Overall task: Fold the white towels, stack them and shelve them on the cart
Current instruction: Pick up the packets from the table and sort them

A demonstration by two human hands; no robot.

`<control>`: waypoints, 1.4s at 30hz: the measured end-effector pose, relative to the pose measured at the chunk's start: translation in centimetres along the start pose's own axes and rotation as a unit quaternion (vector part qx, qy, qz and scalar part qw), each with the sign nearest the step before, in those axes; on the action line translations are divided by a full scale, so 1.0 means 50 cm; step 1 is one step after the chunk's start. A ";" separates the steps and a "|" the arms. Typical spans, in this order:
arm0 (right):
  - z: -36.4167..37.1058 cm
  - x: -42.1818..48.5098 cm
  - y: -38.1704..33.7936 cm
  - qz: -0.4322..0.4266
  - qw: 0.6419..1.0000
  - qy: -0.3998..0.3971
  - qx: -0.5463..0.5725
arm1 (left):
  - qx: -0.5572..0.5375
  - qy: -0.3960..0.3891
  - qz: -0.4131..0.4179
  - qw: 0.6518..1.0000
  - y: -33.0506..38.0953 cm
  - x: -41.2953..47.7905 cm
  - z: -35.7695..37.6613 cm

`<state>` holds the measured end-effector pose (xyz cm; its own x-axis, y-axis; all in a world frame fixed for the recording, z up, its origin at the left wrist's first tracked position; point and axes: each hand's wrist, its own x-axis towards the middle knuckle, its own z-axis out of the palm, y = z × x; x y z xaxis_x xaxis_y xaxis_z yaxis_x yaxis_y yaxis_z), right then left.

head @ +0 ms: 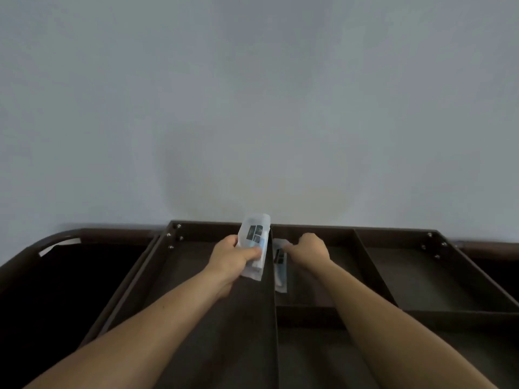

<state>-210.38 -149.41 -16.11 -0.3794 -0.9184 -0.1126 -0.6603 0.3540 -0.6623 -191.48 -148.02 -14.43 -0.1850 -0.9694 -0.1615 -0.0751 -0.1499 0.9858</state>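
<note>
The left hand (233, 255) is closed around a flat clear plastic packet with a dark printed label (254, 234). The thumb lies across its front. The packet is held in the air, tilted, with its top pointing toward 12 o'clock.

Just beside it at 3 o'clock, the right hand (311, 249) has its fingers curled. Its fingertips pinch the upper end of a second clear plastic packet (280, 265), which is blurred. Both bare forearms reach in from 7 and 5 o'clock.

Below the hands is the dark brown cart (213, 225), seen from above. Its top is a shallow tray split into open compartments.

- A long upright divider (273, 290) runs from 12 to 6 o'clock between the two hands.
- The left compartment (191, 276) lies at 9 o'clock of the divider, under the left hand.
- The middle compartment (309, 287) lies at 3 o'clock of the divider. The second packet rests in it, lengthwise against the divider.
- A low cross wall (306, 313) closes the middle compartment at 6 o'clock.
- The right compartment (421, 276) lies further toward 3 o'clock.

Small metal bolts (179, 226) show at the tray's far corners. At 9 o'clock of the tray, a curved dark rail (56, 237) frames a deep black opening (70, 276); what it contains cannot be made out. A plain pale grey wall (252, 108) fills everything from 10 to 2 o'clock, directly behind the cart.
</note>
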 end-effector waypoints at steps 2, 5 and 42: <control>-0.028 -0.015 -0.024 -0.027 0.995 0.028 0.095 | -0.001 -0.008 0.009 1.000 0.012 0.000 0.016; -0.063 -0.047 -0.053 -0.013 0.973 -0.018 0.230 | 0.005 -0.027 0.019 0.999 0.019 -0.003 0.049; -0.025 0.048 0.076 0.031 0.997 -0.030 -0.071 | 0.253 0.106 -0.002 0.961 -0.011 -0.102 -0.062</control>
<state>-214.62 -150.05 -17.97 -0.3855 -0.9016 -0.1964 -0.7237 0.4274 -0.5418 -187.47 -143.59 -13.99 0.0167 -0.9949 -0.0992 -0.5532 -0.0918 0.8280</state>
